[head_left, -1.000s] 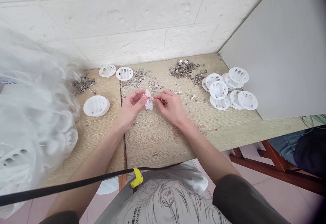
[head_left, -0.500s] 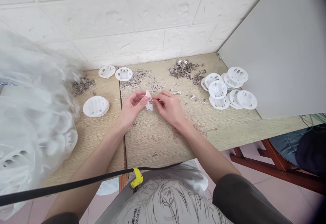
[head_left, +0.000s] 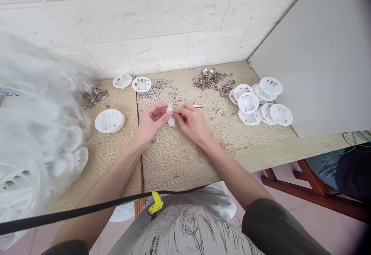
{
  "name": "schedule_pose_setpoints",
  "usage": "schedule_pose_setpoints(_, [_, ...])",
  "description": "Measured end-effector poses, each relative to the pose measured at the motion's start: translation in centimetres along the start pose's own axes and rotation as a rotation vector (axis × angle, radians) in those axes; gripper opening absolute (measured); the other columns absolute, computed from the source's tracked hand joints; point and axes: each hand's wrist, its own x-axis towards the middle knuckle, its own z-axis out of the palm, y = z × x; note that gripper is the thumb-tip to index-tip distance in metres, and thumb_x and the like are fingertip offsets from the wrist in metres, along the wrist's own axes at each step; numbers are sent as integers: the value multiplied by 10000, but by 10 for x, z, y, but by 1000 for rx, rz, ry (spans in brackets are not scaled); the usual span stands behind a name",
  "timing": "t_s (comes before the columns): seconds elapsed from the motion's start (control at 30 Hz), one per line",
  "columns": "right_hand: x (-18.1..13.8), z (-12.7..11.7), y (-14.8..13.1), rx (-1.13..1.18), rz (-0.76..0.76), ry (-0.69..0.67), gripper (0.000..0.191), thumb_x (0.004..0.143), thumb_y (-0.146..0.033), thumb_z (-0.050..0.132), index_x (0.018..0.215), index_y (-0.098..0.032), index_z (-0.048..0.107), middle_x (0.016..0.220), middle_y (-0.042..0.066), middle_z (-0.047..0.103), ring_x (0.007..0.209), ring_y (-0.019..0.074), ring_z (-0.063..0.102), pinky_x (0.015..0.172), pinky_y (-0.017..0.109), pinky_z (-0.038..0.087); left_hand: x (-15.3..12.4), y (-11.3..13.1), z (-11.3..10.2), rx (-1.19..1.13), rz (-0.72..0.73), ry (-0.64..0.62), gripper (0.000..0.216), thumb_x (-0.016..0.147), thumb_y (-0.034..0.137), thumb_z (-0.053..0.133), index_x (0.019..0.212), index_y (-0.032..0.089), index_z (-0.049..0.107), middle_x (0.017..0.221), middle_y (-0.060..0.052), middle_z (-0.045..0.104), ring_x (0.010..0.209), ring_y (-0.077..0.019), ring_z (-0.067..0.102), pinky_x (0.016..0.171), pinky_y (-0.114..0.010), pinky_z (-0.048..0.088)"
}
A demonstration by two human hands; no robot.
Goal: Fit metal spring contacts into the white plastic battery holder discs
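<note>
Over the middle of the table, my left hand (head_left: 152, 125) grips a white plastic battery holder disc (head_left: 171, 121) between thumb and fingers. The disc is turned nearly edge-on to me. My right hand (head_left: 193, 122) is closed in a pinch against the disc's right face; whatever its fingertips hold is too small and too covered to make out. Just behind my hands lie small metal contacts (head_left: 156, 90) scattered in a loose pile. Two similar discs (head_left: 141, 84) rest behind and left of my left hand.
A stack of discs (head_left: 109, 121) sits on the left, beside a big clear plastic bag (head_left: 43, 131) of more discs. Several discs (head_left: 248, 103) overlap on the right, near a grey panel (head_left: 315, 65). Darker metal pieces (head_left: 209, 79) are heaped near the white wall (head_left: 174, 15).
The disc has turned slightly more edge-on in my left hand. My right fingertips remain pressed at its face, and both hands have barely shifted.
</note>
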Motion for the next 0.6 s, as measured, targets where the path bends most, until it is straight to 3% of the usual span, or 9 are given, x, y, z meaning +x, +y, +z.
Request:
schedule_pose_setpoints(0.1, [4,-5,1,191,140,28,148,893,-229,582,949,-180,710,858,40,699,664,130,566,619,268,441,-1,0,1,-96,44,-7,455,725,494,798,1056,199,695,1066,-92,739,1052,-253,678,943,-412,520])
schedule_pose_setpoints(0.3, [8,-4,5,515,294,-31,277,856,-353,658,1053,-158,670,824,36,704,671,126,585,613,261,468,-4,3,3,-170,72,-96,406,772,412,779,1119,222,687,1151,-94,730,1116,-258,656,923,-389,527])
schedule_pose_setpoints(0.47, [6,-5,1,408,247,91,203,844,-344,677,962,-178,680,832,24,692,656,118,539,604,259,444,-9,8,5,-72,159,-151,424,781,339,771,1178,242,660,1243,-90,692,1191,-262,617,994,-414,502])
schedule_pose_setpoints(0.6, [4,-6,-2,275,88,128,133,845,-290,691,938,-195,685,828,18,667,635,116,510,612,262,435,-11,9,6,56,217,-98,302,798,319,748,1076,219,684,1200,-88,701,1112,-235,653,970,-401,521])
